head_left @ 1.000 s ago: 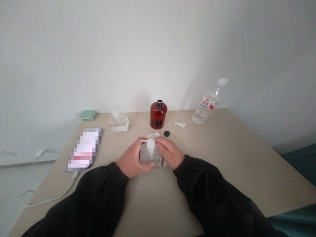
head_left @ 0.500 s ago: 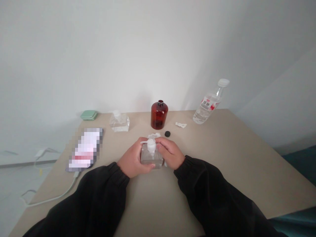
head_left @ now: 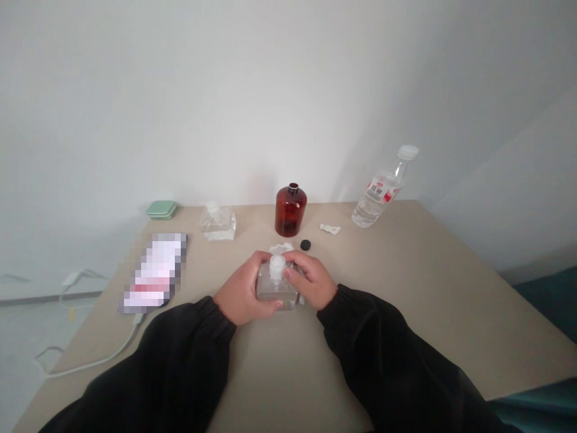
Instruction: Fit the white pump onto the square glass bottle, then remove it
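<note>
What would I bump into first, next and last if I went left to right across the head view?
Green case, back pump bottle, left hand, held pump bottle, right hand, red-and-white labelled bottle.

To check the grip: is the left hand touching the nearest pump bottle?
Touching: the head view shows the left hand gripping the nearest pump bottle, thumb across its front.

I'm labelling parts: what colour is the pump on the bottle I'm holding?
The pump is white; the head view shows it best.
</note>
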### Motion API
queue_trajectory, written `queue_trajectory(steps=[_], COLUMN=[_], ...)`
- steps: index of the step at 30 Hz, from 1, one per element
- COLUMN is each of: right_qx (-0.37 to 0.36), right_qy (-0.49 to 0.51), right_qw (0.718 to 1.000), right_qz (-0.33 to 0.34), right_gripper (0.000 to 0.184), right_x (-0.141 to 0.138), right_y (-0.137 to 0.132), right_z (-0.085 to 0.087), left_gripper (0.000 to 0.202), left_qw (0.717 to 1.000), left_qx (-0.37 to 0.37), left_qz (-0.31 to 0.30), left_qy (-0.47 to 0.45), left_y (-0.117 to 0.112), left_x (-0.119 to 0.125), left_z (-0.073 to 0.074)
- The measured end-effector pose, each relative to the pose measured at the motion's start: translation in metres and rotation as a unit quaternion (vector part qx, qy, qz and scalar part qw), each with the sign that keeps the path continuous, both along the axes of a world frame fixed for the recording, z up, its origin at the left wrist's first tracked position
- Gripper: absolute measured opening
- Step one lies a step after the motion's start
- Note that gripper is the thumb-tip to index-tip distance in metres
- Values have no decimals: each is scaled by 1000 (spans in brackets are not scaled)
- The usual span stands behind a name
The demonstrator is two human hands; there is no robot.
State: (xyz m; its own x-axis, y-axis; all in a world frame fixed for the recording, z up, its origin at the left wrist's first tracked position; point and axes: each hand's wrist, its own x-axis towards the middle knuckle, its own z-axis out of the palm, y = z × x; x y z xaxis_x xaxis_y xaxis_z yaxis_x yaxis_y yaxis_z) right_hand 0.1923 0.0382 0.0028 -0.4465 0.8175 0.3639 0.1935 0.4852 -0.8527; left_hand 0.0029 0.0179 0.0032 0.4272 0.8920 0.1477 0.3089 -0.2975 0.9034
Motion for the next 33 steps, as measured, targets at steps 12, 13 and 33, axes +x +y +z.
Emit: queue_trajectory(steps=[12, 13, 33], right_qx=[19, 18, 42], right_qy=[-15, -18, -11], right_qw=[1000, 1000, 998], right_qz=[-2, -3, -41], right_gripper=[29, 29, 18], right_x=[1, 1, -3], right_y=[1, 1, 3], right_z=[-1, -1, 14], left_gripper=[59, 59, 57], left_qw=[1000, 1000, 1000], left_qx=[-2, -3, 4], left_qz=[-8, -9, -2], left_qy=[-13, -14, 3], left_y=[0, 0, 1], left_x=[-1, -1, -1], left_z=[0, -1, 0])
